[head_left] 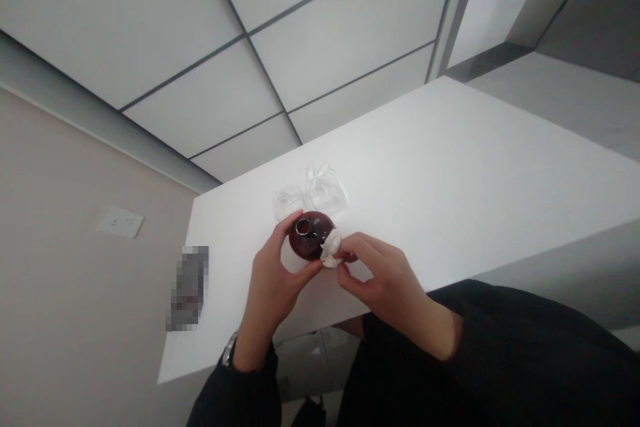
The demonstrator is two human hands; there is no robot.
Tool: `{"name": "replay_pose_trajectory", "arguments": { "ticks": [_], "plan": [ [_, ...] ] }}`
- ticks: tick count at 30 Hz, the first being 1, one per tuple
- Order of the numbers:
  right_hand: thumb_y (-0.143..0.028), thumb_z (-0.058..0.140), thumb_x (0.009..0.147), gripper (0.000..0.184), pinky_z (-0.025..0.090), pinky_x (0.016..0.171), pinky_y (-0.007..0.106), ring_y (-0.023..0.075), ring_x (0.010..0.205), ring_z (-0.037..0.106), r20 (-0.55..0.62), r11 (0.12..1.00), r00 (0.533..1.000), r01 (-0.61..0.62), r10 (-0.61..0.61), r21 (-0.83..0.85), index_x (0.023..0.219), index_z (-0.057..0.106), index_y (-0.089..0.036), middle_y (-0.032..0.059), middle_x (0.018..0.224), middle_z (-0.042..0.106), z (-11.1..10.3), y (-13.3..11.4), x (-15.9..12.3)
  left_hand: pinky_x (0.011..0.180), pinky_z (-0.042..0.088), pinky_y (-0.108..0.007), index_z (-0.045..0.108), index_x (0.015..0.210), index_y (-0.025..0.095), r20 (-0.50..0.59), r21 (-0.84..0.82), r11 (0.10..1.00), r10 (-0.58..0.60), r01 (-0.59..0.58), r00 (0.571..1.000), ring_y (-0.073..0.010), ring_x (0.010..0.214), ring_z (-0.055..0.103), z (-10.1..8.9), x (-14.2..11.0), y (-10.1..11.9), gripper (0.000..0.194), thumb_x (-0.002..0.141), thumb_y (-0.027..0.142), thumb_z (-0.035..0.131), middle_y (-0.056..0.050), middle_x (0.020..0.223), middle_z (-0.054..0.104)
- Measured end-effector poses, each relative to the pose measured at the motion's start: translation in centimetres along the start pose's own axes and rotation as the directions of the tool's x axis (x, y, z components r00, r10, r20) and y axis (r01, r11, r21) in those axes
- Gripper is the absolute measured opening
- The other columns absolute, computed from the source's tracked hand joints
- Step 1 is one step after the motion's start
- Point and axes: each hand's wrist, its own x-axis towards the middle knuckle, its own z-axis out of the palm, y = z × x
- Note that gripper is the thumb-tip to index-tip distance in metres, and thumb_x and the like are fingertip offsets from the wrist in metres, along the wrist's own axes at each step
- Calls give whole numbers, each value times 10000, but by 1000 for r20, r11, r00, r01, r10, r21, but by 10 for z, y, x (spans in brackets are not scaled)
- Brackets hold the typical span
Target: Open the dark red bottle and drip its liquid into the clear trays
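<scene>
My left hand (273, 280) is wrapped around a small round dark red glass bottle (307, 237) with a metal-ringed opening at its top, held just above the white table (450, 167). My right hand (383, 277) pinches a small white wad of tissue or cotton (331, 250) against the bottle's right side. Both hands are closed. Both sleeves are black, and a watch shows at my left wrist.
Two clear glass pieces (310, 197) stand on the table just behind the bottle. A blurred dark object (189, 287) lies at the table's left edge. A wall socket (121, 221) sits on the beige wall at the left. Large floor tiles lie beyond the table.
</scene>
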Motion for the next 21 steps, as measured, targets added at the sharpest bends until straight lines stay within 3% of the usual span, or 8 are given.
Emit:
{"name": "replay_pose_trajectory", "arguments": {
  "ticks": [3,6,9,13,18,21],
  "plan": [
    [-207,618,820,56,594,643,285,148,679,683,-37,982,985,-165,170,95,863,636,-238,0,792,723,-1,13,2,1221,475,-531,591,1438,273,-2,18,1000,7,-7,1000,-330,1418,624,0,1,0,725,799,432,894,-104,1488,679],
    [-259,614,867,43,596,595,276,140,647,675,-87,964,964,-242,252,109,881,638,-225,4,778,719,-5,24,13,1224,470,-542,589,1438,273,3,27,1000,7,-7,1000,-335,1427,617,-1,1,1,742,793,462,902,-109,1497,673],
    [-303,613,897,96,624,652,286,141,708,692,-96,959,962,-238,254,153,915,666,-225,17,842,739,-7,19,27,1225,469,-542,591,1437,274,10,20,1000,4,-4,1000,-333,1427,616,-2,1,1,746,791,474,906,-109,1500,671],
    [-241,601,871,116,629,759,310,144,793,698,-67,975,991,-102,117,197,928,701,-229,25,909,752,-3,6,38,1193,502,-513,597,1434,272,2,11,1000,12,-12,1000,-320,1386,648,-1,2,2,741,793,483,904,-102,1464,695],
    [-319,612,858,124,619,661,304,151,703,682,-2,935,955,-290,297,206,896,675,-220,19,796,725,5,20,34,1216,477,-526,588,1437,268,10,13,1000,4,-4,1000,-318,1410,626,-1,2,1,757,787,488,908,-100,1486,680],
    [-332,610,853,140,603,625,297,149,659,671,26,928,944,-329,329,173,878,675,-211,19,747,713,9,35,26,1208,484,-534,588,1432,268,3,16,1000,5,-5,1000,-324,1403,630,-1,2,0,753,786,492,905,-107,1498,671]
  ]
}}
